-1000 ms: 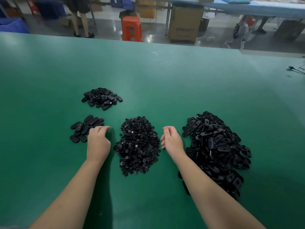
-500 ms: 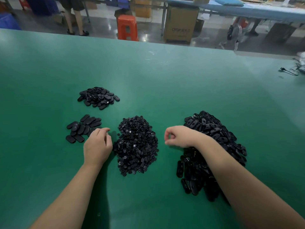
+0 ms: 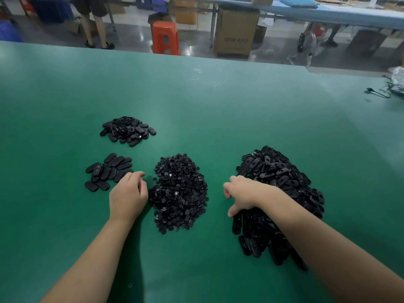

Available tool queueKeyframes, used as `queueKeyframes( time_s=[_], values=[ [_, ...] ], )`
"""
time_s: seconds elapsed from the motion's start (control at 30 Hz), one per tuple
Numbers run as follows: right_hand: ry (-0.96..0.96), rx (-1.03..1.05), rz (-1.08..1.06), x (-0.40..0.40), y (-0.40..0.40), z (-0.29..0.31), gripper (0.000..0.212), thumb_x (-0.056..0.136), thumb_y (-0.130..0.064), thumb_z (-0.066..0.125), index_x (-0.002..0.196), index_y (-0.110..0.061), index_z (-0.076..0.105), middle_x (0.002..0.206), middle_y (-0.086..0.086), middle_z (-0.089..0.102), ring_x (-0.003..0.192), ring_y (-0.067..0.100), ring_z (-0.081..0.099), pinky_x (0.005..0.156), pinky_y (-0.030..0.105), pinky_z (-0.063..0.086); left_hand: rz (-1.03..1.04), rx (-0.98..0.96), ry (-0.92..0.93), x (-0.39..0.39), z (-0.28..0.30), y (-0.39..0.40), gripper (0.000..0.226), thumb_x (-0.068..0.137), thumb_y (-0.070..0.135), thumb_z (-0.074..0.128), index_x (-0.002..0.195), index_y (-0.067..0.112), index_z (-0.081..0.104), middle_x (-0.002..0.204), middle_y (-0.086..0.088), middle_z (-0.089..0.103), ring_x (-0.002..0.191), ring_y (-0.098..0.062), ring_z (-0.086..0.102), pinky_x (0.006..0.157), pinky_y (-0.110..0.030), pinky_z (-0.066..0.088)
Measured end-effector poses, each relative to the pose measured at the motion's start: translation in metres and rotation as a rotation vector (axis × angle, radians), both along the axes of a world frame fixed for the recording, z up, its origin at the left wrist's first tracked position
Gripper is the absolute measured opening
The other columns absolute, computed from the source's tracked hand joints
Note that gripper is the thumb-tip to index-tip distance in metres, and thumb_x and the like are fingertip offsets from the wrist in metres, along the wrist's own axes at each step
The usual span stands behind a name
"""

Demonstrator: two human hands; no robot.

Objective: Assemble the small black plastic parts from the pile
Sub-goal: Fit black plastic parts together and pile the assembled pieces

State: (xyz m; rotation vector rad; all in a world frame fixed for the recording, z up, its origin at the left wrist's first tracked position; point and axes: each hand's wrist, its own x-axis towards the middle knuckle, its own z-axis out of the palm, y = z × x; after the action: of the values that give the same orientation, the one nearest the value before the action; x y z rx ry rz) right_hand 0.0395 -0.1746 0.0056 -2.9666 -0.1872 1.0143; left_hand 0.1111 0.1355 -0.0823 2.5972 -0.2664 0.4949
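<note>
My left hand (image 3: pixel 127 196) rests curled on the tabletop (image 3: pixel 218 110) beside the small-parts pile (image 3: pixel 180 193); contents unclear. My right hand (image 3: pixel 242 193) lies loosely curled on the big pile (image 3: pixel 282 189); grip unclear.

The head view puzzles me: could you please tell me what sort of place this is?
Probably a small factory assembly floor: sorted heaps of black plastic parts lie on a long green workbench, with a cardboard carton and an orange plastic stool on the concrete floor beyond.

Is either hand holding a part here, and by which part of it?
Cannot tell. Left hand is curled, its underside hidden; right hand reaches into the big pile, no part visibly gripped.
</note>
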Motion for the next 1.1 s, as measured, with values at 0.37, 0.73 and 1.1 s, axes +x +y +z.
queueKeyframes(
  time_s=[0.37, 0.73, 1.1],
  values=[
    [-0.044, 0.009, 0.024, 0.003, -0.002, -0.007, 0.062, 0.080, -0.054, 0.078, 0.124, -0.019, 0.051, 0.123, 0.007, 0.047, 0.118, 0.027, 0.039, 0.094, 0.038, 0.038, 0.016, 0.028, 0.000, 0.002, -0.002, -0.001, 0.020, 0.091, 0.004, 0.062, 0.108, 0.007, 0.072, 0.088, -0.003, 0.068, 0.074, -0.023, 0.063, 0.054, -0.027, 0.038],
    [-0.359, -0.133, -0.137, 0.017, -0.015, -0.020, 0.044, 0.101, -0.052, 0.048, 0.115, -0.011, 0.060, 0.117, 0.012, 0.059, 0.114, 0.031, 0.051, 0.093, 0.042, 0.047, 0.023, 0.027, 0.022, 0.001, 0.001, -0.001, 0.021, 0.090, 0.005, 0.062, 0.107, 0.007, 0.073, 0.086, -0.002, 0.068, 0.070, -0.022, 0.062, 0.051, -0.028, 0.042],
    [-0.382, 0.037, -0.338, 0.024, -0.031, -0.023, 0.026, 0.097, -0.039, 0.061, 0.098, -0.013, 0.063, 0.106, 0.006, 0.063, 0.104, 0.027, 0.059, 0.084, 0.036, 0.050, 0.011, 0.028, 0.005, 0.001, 0.001, 0.000, 0.021, 0.087, 0.003, 0.064, 0.106, 0.005, 0.073, 0.086, -0.002, 0.068, 0.071, -0.022, 0.062, 0.051, -0.027, 0.039]
  ],
)
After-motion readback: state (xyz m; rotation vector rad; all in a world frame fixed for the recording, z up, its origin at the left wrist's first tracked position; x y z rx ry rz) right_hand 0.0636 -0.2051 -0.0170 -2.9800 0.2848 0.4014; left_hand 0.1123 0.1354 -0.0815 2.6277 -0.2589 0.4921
